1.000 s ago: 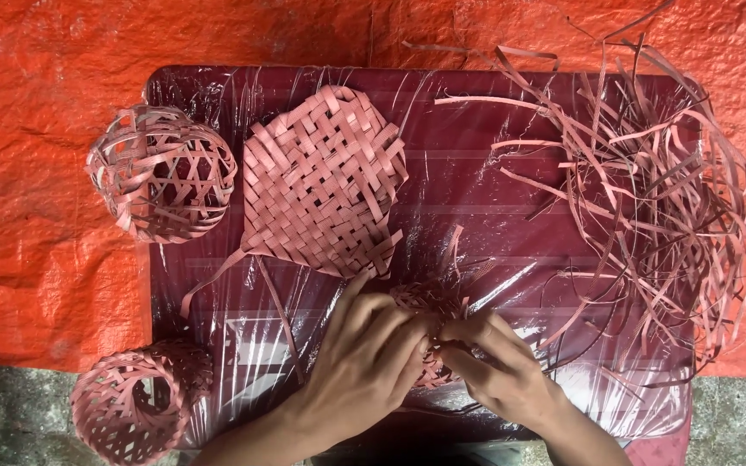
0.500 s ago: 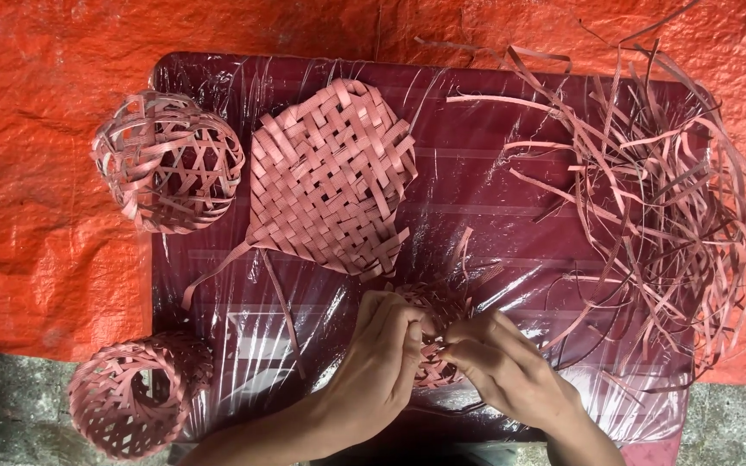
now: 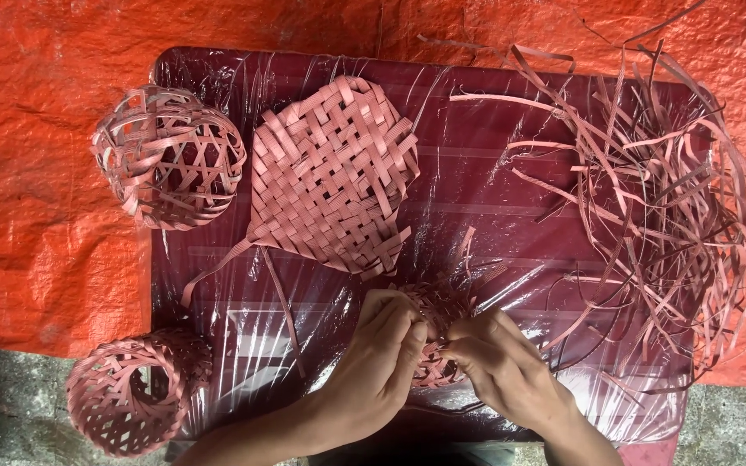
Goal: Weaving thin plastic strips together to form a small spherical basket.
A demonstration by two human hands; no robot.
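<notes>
Both of my hands close around a small pink woven piece (image 3: 439, 312) at the near middle of the dark red table (image 3: 494, 181). My left hand (image 3: 376, 367) wraps its left side, fingers curled over the weave. My right hand (image 3: 501, 367) pinches the weave's right side, with loose strip ends sticking up beyond the fingers. Most of the piece is hidden by my fingers. A flat woven pink mat (image 3: 331, 173) lies just beyond it, with two loose strips trailing toward me.
An open-weave pink ball basket (image 3: 168, 157) sits at the table's far left corner. A round woven pink basket (image 3: 131, 394) lies at the near left corner. A tangled heap of pink strips (image 3: 666, 190) covers the right side. An orange tarp (image 3: 36, 173) lies underneath.
The view has shifted slightly. My fingers have worked in closer on the small woven piece, and my left hand covers more of it than before.
</notes>
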